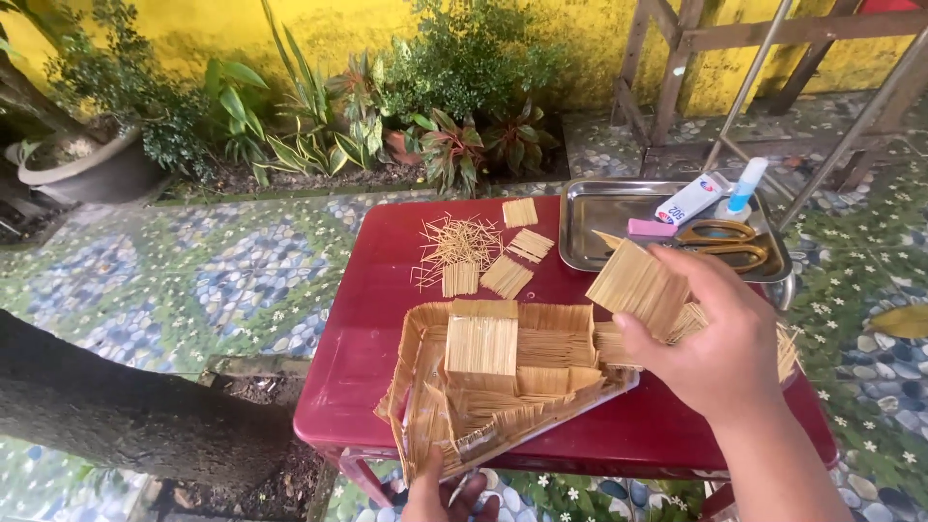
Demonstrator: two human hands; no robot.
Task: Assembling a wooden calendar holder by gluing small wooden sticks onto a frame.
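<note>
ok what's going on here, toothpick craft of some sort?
A person is working at a red table outdoors on a model house made of thin wooden sticks. The right hand holds a flat panel of glued sticks above the model, and the left hand steadies the model's base at the near edge. Loose sticks and smaller panels lie farther back. A metal tray holds scissors and glue.
</note>
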